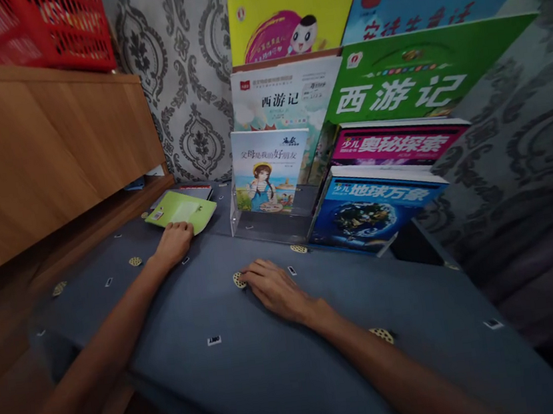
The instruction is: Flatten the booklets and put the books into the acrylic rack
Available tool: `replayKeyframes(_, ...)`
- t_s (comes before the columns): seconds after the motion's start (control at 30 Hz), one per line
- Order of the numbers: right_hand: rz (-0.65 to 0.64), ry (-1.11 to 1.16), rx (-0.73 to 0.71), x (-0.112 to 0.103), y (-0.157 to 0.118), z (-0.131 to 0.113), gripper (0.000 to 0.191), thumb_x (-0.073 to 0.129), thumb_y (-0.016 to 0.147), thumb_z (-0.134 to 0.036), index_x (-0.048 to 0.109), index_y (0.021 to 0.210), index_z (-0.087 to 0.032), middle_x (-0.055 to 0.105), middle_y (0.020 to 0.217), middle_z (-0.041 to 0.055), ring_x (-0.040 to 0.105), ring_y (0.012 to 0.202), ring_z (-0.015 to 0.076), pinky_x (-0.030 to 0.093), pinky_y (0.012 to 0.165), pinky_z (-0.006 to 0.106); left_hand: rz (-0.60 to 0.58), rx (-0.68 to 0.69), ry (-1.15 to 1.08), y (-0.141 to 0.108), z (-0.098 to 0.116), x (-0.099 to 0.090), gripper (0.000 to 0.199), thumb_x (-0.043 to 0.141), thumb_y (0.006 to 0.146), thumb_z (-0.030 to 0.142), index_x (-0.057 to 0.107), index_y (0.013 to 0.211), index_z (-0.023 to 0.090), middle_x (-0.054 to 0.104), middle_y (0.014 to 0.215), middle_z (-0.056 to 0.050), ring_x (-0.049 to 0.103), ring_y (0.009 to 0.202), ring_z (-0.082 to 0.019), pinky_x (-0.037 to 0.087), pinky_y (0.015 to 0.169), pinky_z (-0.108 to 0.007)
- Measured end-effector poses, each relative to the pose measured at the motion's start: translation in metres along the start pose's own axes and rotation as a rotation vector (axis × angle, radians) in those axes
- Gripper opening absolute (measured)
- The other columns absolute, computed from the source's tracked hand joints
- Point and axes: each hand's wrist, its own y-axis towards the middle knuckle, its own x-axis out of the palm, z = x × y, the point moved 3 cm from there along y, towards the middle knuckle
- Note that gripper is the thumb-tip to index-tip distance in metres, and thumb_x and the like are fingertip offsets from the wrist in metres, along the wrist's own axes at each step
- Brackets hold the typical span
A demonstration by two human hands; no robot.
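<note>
My left hand lies on the lower edge of a lime-green booklet, and its fingers hide that corner. A thin dark book shows beneath the booklet. My right hand rests palm down on a blue-grey patterned cloth, its fingertips beside a small dotted motif. It holds nothing. Ahead of it, a book with a girl on the cover stands in a transparent acrylic stand, and a blue book titled 地球万象 leans next to it.
Several large children's books, including a green 西游记 and a yellow one, stand upright behind. A wooden panel runs along the left, below a red plastic basket. Grey damask wallpaper covers the wall.
</note>
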Motion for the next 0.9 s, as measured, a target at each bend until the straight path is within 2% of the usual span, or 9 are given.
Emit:
replayKeyframes(0.13,0.031,0.019,-0.002,-0.003,-0.01,-0.001,0.026,0.051,0.096,-0.007,0.067,0.111,-0.019,0.071,0.114,0.0106,0.062,0.102,0.0248,0.052,0.09,0.04,-0.063,0.043,-0.006,-0.032,0.012,-0.007,0.031,0.039,0.096,0.011,0.067,0.108,0.011,0.07,0.106,-0.019,0.068,0.102,-0.029,0.049,0.088,-0.038)
replayKeyframes(0.33,0.045,0.054,-0.015,-0.003,-0.016,-0.004,0.028,0.047,0.096,-0.007,0.067,0.113,-0.019,0.071,0.115,0.0121,0.062,0.103,0.026,0.053,0.092,0.045,-0.118,0.118,-0.012,-0.069,0.032,-0.028,0.027,0.041,0.098,0.014,0.066,0.106,0.014,0.069,0.104,-0.015,0.069,0.098,-0.028,0.053,0.083,-0.037)
replayKeyframes(0.53,0.142,0.121,0.025,-0.005,-0.016,-0.004,0.034,0.043,0.095,-0.006,0.068,0.115,-0.018,0.069,0.119,0.0144,0.061,0.108,0.0269,0.054,0.095,0.046,-0.081,0.279,-0.055,-0.091,0.073,-0.042,0.021,0.043,0.1,0.018,0.063,0.106,0.014,0.069,0.105,-0.014,0.068,0.098,-0.028,0.055,0.083,-0.038)
replayKeyframes(0.63,0.208,0.175,0.061,-0.005,-0.017,-0.004,0.035,0.042,0.097,-0.009,0.068,0.117,-0.02,0.068,0.122,0.0148,0.061,0.111,0.0276,0.053,0.096,0.049,-0.017,0.385,-0.104,-0.102,0.101,-0.042,0.02,0.045,0.101,0.018,0.062,0.11,0.014,0.07,0.109,-0.013,0.068,0.102,-0.027,0.055,0.087,-0.039)
replayKeyframes(0.73,0.251,0.223,0.093,-0.005,-0.019,0.0,0.033,0.043,0.098,-0.013,0.069,0.116,-0.022,0.068,0.124,0.0135,0.062,0.115,0.0267,0.053,0.098,0.048,0.116,0.479,-0.172,-0.118,0.134,-0.041,0.023,0.048,0.1,0.019,0.06,0.12,0.016,0.07,0.119,-0.012,0.066,0.113,-0.027,0.054,0.096,-0.04)
replayKeyframes(0.83,0.232,0.221,0.15,-0.004,-0.025,0.007,0.031,0.044,0.098,-0.014,0.07,0.113,-0.021,0.068,0.126,0.0137,0.062,0.117,0.0265,0.052,0.1,0.048,0.282,0.57,-0.257,-0.134,0.163,-0.045,0.028,0.049,0.102,0.029,0.06,0.126,0.018,0.07,0.125,-0.01,0.063,0.123,-0.027,0.053,0.103,-0.042)
replayKeyframes(0.9,0.19,0.186,0.199,-0.002,-0.03,0.012,0.03,0.046,0.098,-0.015,0.07,0.114,-0.02,0.067,0.13,0.0149,0.062,0.118,0.0278,0.051,0.1,0.05,0.334,0.633,-0.325,-0.139,0.173,-0.049,0.032,0.048,0.103,0.037,0.062,0.125,0.018,0.071,0.127,-0.01,0.062,0.126,-0.027,0.052,0.106,-0.042)
